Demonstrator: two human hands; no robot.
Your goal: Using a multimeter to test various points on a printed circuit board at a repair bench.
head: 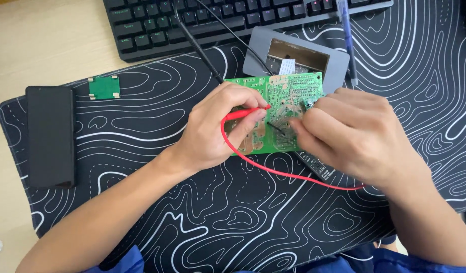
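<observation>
Board (281, 108), thin, stiff and likely light, best held by its edges; left hand (217, 129) pinches the red probe (248, 113) at nine o'clock, right hand (351, 134) clamps the black probe (278, 129) at three

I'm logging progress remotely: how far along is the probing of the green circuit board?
Done: the green circuit board lies solder side up on the patterned mat, with the grey housing open behind it. In hand: the left hand holds the red probe on the board, and the right hand sets a black probe tip near the middle. Left: the small green board lies apart, untouched.
</observation>
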